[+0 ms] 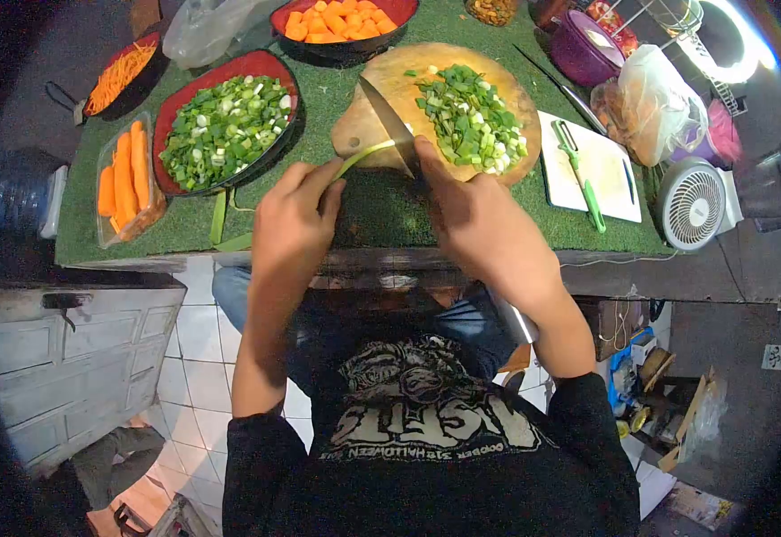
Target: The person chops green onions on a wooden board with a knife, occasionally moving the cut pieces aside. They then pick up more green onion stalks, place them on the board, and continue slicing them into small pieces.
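Note:
My left hand (296,215) is closed around a green onion stalk (360,157), whose pale end reaches over the near left edge of the round wooden cutting board (401,64). In my right hand (493,231) is a large kitchen knife (390,116). Its blade points up and left across the board, beside the end of the stalk. A heap of chopped green onion (473,118) lies on the right half of the board. More chopped green onion (227,125) fills a red-and-black bowl (289,76) on the left.
Carrot chunks (337,20), shredded carrot (123,79) and peeled carrots (123,174) sit in containers at the back and left. To the right are a green-handled peeler (576,170) on a white board (618,192), a small fan (693,204) and a purple container (583,54).

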Available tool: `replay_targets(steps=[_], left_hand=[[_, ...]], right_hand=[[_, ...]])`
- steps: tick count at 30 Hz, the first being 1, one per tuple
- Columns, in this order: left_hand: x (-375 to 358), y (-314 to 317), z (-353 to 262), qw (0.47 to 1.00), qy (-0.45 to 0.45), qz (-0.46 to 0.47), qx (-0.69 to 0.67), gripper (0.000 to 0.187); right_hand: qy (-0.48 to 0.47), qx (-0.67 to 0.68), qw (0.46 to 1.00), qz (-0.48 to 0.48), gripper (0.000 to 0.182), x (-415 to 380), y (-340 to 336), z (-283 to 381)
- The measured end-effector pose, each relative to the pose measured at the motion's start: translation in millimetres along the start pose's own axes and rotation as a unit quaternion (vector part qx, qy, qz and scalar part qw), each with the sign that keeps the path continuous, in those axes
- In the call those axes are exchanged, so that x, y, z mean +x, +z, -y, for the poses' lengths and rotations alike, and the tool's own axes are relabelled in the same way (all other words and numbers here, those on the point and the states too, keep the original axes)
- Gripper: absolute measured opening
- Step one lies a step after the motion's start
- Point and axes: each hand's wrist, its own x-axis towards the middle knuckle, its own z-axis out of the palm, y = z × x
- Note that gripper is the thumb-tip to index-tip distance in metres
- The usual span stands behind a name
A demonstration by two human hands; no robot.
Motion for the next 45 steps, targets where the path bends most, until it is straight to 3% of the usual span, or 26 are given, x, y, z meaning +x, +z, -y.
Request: replay_targets(steps=[4, 6, 10, 12, 19, 22, 24, 25, 27, 28, 30, 34, 36, 39, 45], left_hand=[[-0.2, 1.3, 1.2, 1.0, -0.003, 0.004, 0.001, 0.024], [-0.3, 3.2, 0.7, 1.0, 0.001, 0.012, 0.013, 0.025], [0.4, 6.7, -0.5, 1.0, 0.008, 0.003, -0.011, 0.025], [1.4, 8.1, -0.2, 1.0, -0.001, 0.0, -0.001, 0.025], [1.5, 8.7, 1.6, 1.0, 0.011, -0.001, 0.015, 0.026], [3.0, 11.3, 1.7, 1.0, 0.014, -0.001, 0.007, 0.026], [3.4, 14.4, 4.0, 0.999, 0.029, -0.022, -0.002, 0.025], [2.2, 14.0, 3.6, 0.999, 0.029, -0.02, -0.002, 0.025], [3.3, 12.3, 3.2, 0.999, 0.031, -0.016, 0.003, 0.024], [4.0, 12.3, 3.3, 0.999, 0.031, -0.018, 0.004, 0.024], [2.9, 13.7, 3.9, 0.999, 0.039, -0.024, -0.011, 0.024], [3.1, 16.7, 4.6, 0.998, 0.05, -0.024, -0.006, 0.024], [3.9, 17.0, 3.1, 0.998, 0.042, -0.032, -0.021, 0.022], [4.2, 14.6, 2.2, 0.999, 0.026, -0.017, -0.023, 0.022], [4.7, 17.7, 4.2, 0.999, 0.035, -0.015, -0.022, 0.021]], right_hand=[[-0.005, 0.045, 0.998, -0.04, 0.065, 0.4, -6.8, -0.8], [-0.036, 0.041, 0.991, -0.121, 0.066, -2.7, -9.3, 0.6], [-0.025, -0.013, 0.998, -0.053, 0.067, -7.3, 12.0, -8.2], [-0.135, -0.053, 0.981, -0.129, 0.066, -8.6, 18.7, -16.0], [0.028, 0.064, 0.997, -0.037, 0.065, 0.0, -9.7, 3.8], [-0.035, 0.023, 0.999, -0.019, 0.067, -2.6, 9.9, -10.3], [-0.19, -0.053, 0.973, -0.116, 0.085, -0.1, 24.2, -18.2], [-0.189, -0.053, 0.974, -0.115, 0.085, -1.4, 23.2, -19.1], [-0.124, 0.003, 0.986, -0.11, 0.066, -1.5, 13.0, -17.4], [-0.126, 0.002, 0.986, -0.11, 0.066, -1.3, 4.4, -11.3], [-0.037, 0.031, 0.997, -0.053, 0.065, -2.2, -10.3, 1.7], [-0.068, 0.001, 0.997, -0.048, 0.065, -0.9, 12.9, -11.7], [-0.096, -0.001, 0.989, -0.116, 0.064, -1.1, 18.8, -13.9], [-0.072, 0.045, 0.995, -0.058, 0.065, 1.0, 3.7, -8.1], [-0.041, 0.049, 0.996, -0.066, 0.068, -0.7, -5.9, -0.7]])
